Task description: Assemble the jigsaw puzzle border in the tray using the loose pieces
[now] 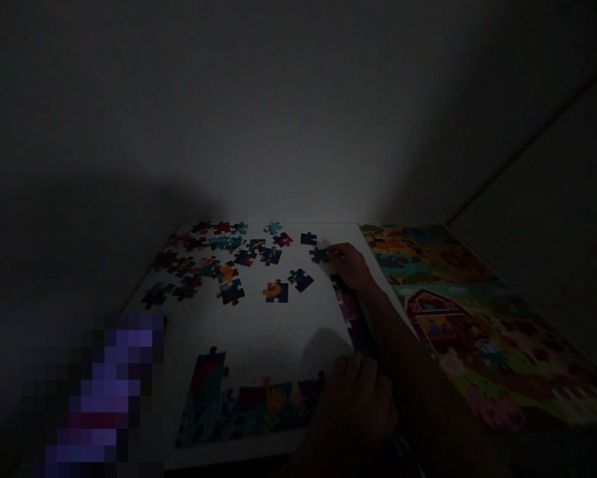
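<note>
Dim light makes details hard to see. My right hand [348,264] reaches over the white board [273,332], its fingertips closed on the edge of a dark blue puzzle piece [319,255]. Nearer to me, my left hand [358,395] is curled with the knuckles up, over the corner of the joined pieces; anything inside it is hidden. A joined strip of pieces [348,309] runs under my right forearm. Along the near edge lies a joined row [251,405] of colourful pieces. Loose pieces near my right hand include a dark blue one [308,238] and a patterned one [301,279].
Many loose puzzle pieces [208,265] are scattered at the board's far left. On the right lie a farm picture [477,338] and an animal picture [418,249]. A pale wall [288,133] stands behind. A pixelated purple patch [103,392] covers the lower left.
</note>
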Demonstrator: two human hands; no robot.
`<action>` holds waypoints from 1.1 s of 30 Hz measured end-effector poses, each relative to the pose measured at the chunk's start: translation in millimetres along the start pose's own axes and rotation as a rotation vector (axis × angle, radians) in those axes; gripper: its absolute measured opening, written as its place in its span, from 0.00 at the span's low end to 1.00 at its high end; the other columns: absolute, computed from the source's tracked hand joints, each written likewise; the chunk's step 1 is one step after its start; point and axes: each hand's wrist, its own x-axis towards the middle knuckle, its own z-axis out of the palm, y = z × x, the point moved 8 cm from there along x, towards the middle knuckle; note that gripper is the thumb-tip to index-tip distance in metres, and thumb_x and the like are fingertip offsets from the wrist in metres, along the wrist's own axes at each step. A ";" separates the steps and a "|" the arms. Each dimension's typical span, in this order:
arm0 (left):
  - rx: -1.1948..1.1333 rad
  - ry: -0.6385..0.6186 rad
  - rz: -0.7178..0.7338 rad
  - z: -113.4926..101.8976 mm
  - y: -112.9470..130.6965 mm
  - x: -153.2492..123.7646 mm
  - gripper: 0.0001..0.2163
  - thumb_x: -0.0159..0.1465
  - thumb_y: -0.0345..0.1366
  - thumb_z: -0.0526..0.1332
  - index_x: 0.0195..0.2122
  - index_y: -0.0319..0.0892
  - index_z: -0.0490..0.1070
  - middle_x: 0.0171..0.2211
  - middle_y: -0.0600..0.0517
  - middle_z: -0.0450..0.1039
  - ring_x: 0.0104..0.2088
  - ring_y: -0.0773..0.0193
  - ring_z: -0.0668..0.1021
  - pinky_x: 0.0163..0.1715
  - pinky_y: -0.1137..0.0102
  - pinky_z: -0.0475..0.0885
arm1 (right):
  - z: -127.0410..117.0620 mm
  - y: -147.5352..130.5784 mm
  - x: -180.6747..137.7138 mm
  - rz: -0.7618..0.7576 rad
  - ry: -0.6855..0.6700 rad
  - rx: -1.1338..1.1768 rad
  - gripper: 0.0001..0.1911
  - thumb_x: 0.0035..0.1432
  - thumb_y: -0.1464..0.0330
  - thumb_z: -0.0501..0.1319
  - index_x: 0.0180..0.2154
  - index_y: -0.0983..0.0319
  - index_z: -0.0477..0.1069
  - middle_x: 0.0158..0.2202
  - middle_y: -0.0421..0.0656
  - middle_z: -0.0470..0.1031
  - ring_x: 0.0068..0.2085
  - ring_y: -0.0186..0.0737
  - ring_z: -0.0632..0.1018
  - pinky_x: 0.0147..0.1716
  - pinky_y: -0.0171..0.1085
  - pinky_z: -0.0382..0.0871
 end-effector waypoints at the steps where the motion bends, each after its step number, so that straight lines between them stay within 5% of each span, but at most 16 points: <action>1: -0.001 0.000 -0.007 -0.8 -0.4 0.1 0.06 0.64 0.36 0.60 0.33 0.42 0.64 0.31 0.53 0.67 0.35 0.60 0.70 0.37 0.64 0.67 | -5.5 2.5 -0.1 0.019 0.045 0.011 0.15 0.58 0.69 0.55 0.42 0.62 0.77 0.43 0.48 0.77 0.40 0.42 0.77 0.46 0.41 0.69; 6: -0.012 0.024 -0.007 -5.8 -0.8 1.3 0.06 0.64 0.35 0.61 0.33 0.43 0.64 0.31 0.54 0.67 0.33 0.60 0.69 0.34 0.65 0.67 | -20.7 24.0 0.5 0.147 0.180 0.086 0.16 0.54 0.70 0.53 0.40 0.64 0.77 0.41 0.49 0.79 0.43 0.45 0.77 0.47 0.42 0.69; 17: -0.007 0.101 -0.022 -6.4 -1.9 0.0 0.06 0.63 0.35 0.61 0.31 0.43 0.63 0.30 0.54 0.67 0.32 0.61 0.70 0.32 0.65 0.67 | -12.7 30.2 1.9 0.139 0.128 0.080 0.15 0.51 0.72 0.54 0.37 0.60 0.77 0.39 0.44 0.79 0.42 0.42 0.77 0.46 0.42 0.69; 24: 0.010 0.108 0.001 -9.7 -1.0 1.7 0.07 0.63 0.37 0.60 0.31 0.42 0.64 0.29 0.53 0.67 0.31 0.61 0.70 0.32 0.66 0.66 | 3.4 -11.3 -3.1 -0.016 -0.047 -0.043 0.08 0.53 0.65 0.61 0.33 0.60 0.76 0.32 0.43 0.73 0.35 0.39 0.73 0.38 0.38 0.66; 33: 0.017 0.144 -0.001 -10.5 -0.6 0.5 0.08 0.61 0.39 0.61 0.30 0.42 0.64 0.29 0.53 0.66 0.31 0.60 0.69 0.32 0.65 0.66 | 41.7 -63.1 -32.1 -0.077 -0.514 -0.015 0.11 0.53 0.61 0.65 0.26 0.61 0.77 0.25 0.39 0.75 0.29 0.37 0.74 0.34 0.36 0.63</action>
